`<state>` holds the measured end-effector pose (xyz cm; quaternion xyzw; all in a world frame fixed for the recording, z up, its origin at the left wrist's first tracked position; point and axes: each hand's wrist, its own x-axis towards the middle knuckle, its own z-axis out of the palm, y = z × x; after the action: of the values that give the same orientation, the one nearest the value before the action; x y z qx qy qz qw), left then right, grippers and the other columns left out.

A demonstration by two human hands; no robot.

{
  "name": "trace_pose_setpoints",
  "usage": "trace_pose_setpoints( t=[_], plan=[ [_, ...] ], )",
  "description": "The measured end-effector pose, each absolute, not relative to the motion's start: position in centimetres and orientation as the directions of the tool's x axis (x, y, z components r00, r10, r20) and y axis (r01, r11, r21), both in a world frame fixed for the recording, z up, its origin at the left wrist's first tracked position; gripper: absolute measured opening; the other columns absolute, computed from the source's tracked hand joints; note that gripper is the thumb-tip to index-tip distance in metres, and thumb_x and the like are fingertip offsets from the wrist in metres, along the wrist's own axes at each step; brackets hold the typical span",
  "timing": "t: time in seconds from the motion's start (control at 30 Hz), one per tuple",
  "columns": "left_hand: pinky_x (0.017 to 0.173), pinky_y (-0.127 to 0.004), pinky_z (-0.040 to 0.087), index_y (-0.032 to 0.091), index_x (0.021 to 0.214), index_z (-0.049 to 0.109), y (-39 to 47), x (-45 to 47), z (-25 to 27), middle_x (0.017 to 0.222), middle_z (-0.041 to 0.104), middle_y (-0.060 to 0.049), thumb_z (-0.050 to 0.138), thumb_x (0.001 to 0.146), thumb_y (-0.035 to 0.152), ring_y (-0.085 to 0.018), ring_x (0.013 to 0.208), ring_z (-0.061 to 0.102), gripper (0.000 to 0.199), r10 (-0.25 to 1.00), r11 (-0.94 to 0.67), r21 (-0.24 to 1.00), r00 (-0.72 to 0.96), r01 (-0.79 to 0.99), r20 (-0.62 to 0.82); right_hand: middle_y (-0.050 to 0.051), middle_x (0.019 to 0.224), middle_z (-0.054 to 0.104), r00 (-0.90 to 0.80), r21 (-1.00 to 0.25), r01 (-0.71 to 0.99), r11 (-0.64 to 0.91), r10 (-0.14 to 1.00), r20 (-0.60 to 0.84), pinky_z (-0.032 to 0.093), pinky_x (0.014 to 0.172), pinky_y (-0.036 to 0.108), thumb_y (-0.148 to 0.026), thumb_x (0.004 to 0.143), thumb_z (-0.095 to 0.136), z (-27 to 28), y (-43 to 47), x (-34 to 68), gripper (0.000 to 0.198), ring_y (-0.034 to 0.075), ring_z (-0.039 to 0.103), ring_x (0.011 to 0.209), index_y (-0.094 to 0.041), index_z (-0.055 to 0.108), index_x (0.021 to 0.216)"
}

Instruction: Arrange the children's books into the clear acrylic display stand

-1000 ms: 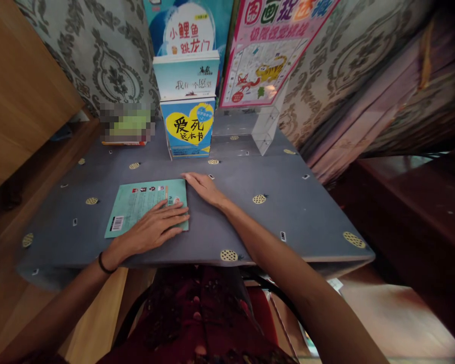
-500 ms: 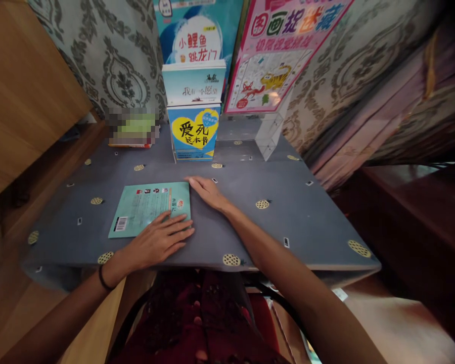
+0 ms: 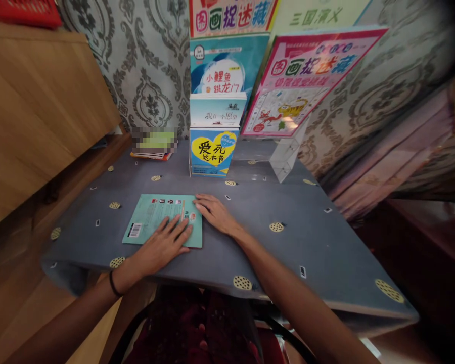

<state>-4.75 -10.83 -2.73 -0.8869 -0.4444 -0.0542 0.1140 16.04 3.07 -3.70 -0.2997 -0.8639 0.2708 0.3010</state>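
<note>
A thin teal book [image 3: 144, 217] lies closed on the table, its barcode at the lower left and a row of small pictures along its upper edge. My left hand [image 3: 163, 245] rests flat across its lower right part, fingers spread, and covers some of the print. At the upper right corner of the book is my right hand [image 3: 218, 215], fingers stretched out and touching the corner from the side. Neither hand is wrapped round anything.
A clear acrylic stand [image 3: 286, 151] at the back holds several upright books, among them a blue one with a yellow heart [image 3: 214, 151] and a pink one [image 3: 288, 96]. A small stack of books [image 3: 153, 151] lies back left. A patterned cloth [image 3: 318, 253] covers the table.
The view has tilted up, showing more of the stand. My left hand has drawn in from past the book's right edge, uncovering the lower right corner. My right hand stays at the upper right corner.
</note>
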Motion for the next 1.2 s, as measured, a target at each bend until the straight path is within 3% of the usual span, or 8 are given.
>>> trace_pose_setpoints(
  t=[0.23,0.37,0.5,0.63,0.77,0.9,1.07,1.2],
  plan=[
    [0.102,-0.045,0.049,0.009,0.14,0.045,-10.6,-4.9,-2.2,0.131,0.065,-0.022,0.036,0.105,0.023,-0.031,0.126,0.06,0.038,0.668,-0.619,-0.336,0.701,0.71,0.251,0.015,0.14,0.061,-0.648,-0.677,0.381,0.63,0.704,0.291,0.034,0.115,0.052,-0.054,0.104,0.029,-3.5,3.1,15.9,0.059,0.028,0.05,0.135,-0.017,0.071,0.123],
    [0.08,-0.033,0.057,0.011,0.122,0.057,-9.7,-5.5,0.1,0.104,0.073,-0.014,0.033,0.104,0.015,-0.023,0.096,0.073,0.03,0.647,-0.618,-0.305,0.689,0.725,0.327,0.014,0.137,0.063,-0.639,-0.718,0.341,0.607,0.71,0.297,0.034,0.116,0.05,-0.056,0.104,0.026,-3.2,3.1,16.1,0.062,0.026,0.053,0.132,-0.017,0.072,0.119],
    [0.062,-0.027,0.053,0.016,0.108,0.06,-8.4,-6.2,2.8,0.084,0.073,-0.006,0.029,0.104,0.019,-0.018,0.072,0.072,0.031,0.753,-0.533,-0.074,0.512,0.843,0.413,0.013,0.131,0.067,-0.623,-0.774,0.23,0.589,0.701,0.348,0.038,0.112,0.048,-0.057,0.103,0.031,-2.9,3.2,16.4,0.057,0.026,0.056,0.127,-0.02,0.072,0.119],
    [0.056,-0.025,0.047,0.018,0.109,0.06,-7.6,-6.5,6.2,0.077,0.071,-0.002,0.03,0.102,0.027,-0.016,0.062,0.067,0.032,0.849,-0.403,0.208,0.28,0.891,0.448,0.01,0.132,0.065,-0.535,-0.871,0.086,0.484,0.76,0.369,0.043,0.107,0.046,-0.056,0.088,0.063,-2.9,3.6,16.4,0.055,0.026,0.058,0.124,-0.024,0.063,0.132],
    [0.053,-0.023,0.04,0.018,0.101,0.062,-7.7,-6.0,10.0,0.066,0.062,0.003,0.035,0.1,0.039,-0.014,0.054,0.055,0.034,0.861,-0.345,0.437,0.094,0.831,0.5,0.01,0.136,0.061,-0.464,-0.951,-0.174,0.257,0.83,0.309,0.053,0.092,0.039,-0.05,0.07,0.082,-3.1,3.4,15.5,0.088,0.025,0.063,0.117,-0.028,0.044,0.147],
    [0.054,-0.022,0.041,0.018,0.087,0.064,-7.4,-5.3,12.3,0.065,0.059,0.003,0.044,0.095,0.048,-0.013,0.057,0.051,0.037,0.828,-0.342,0.685,-0.139,0.643,0.544,0.007,0.117,0.071,-0.529,-0.934,-0.348,0.085,0.805,0.27,0.055,0.087,0.036,-0.053,0.067,0.084,-2.6,2.7,14.8,0.072,0.023,0.069,0.102,-0.026,0.059,0.13],
    [0.054,-0.025,0.048,0.019,0.083,0.059,-4.8,-5.6,9.2,0.068,0.065,0.0,0.062,0.078,0.061,-0.014,0.056,0.057,0.042,0.878,-0.291,0.955,-0.381,0.057,0.29,0.005,0.092,0.076,-0.581,-0.921,-0.376,-0.101,0.8,0.15,0.055,0.069,0.029,-0.062,0.069,0.08,-1.1,1.9,15.8,0.053,0.018,0.07,0.077,-0.019,0.072,0.099],
    [0.051,-0.028,0.05,0.021,0.073,0.052,-2.7,-7.3,3.9,0.058,0.062,0.0,0.053,0.073,0.065,-0.018,0.052,0.06,0.044,0.921,-0.071,0.973,-0.36,0.219,0.148,0.003,0.081,0.075,-0.595,-0.945,-0.298,-0.138,0.801,0.07,0.049,0.053,0.022,-0.057,0.069,0.082,-0.6,2.2,16.9,0.052,0.012,0.064,0.06,-0.018,0.072,0.102]
  ],
)
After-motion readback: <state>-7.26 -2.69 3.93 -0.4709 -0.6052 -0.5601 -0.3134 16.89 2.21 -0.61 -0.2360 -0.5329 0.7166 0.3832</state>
